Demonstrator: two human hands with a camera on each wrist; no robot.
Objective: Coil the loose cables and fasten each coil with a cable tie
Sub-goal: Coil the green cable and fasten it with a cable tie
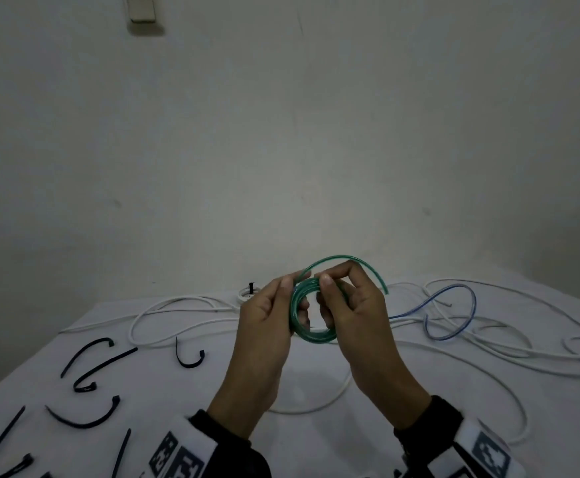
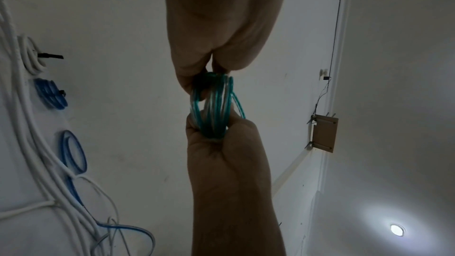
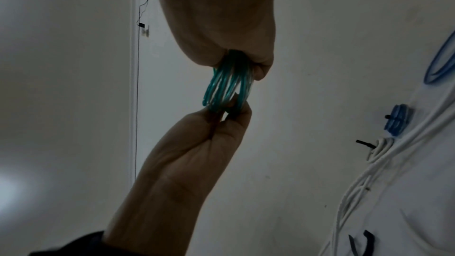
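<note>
A green translucent cable [image 1: 313, 334] is wound into a small coil that I hold up above the table. My left hand [image 1: 295, 301] pinches the coil's left side, thumb on top. My right hand [image 1: 328, 298] pinches the right side, and the cable's loose end [image 1: 368, 267] arcs over its fingers. In the left wrist view the coil [image 2: 214, 108] hangs between the left hand [image 2: 204, 77] above and the right hand [image 2: 209, 124] below. In the right wrist view the coil [image 3: 229, 87] is gripped by the right hand [image 3: 246, 61] and the left hand [image 3: 226, 112]. Several black cable ties [image 1: 85, 360] lie at the left.
Loose white cables [image 1: 178, 322] sprawl over the white table [image 1: 316, 443], with a loose blue cable [image 1: 450, 312] at the right. A tied white coil [image 1: 247, 293] lies at the back edge, and a tied blue coil [image 2: 50, 93] beside it. The wall stands close behind.
</note>
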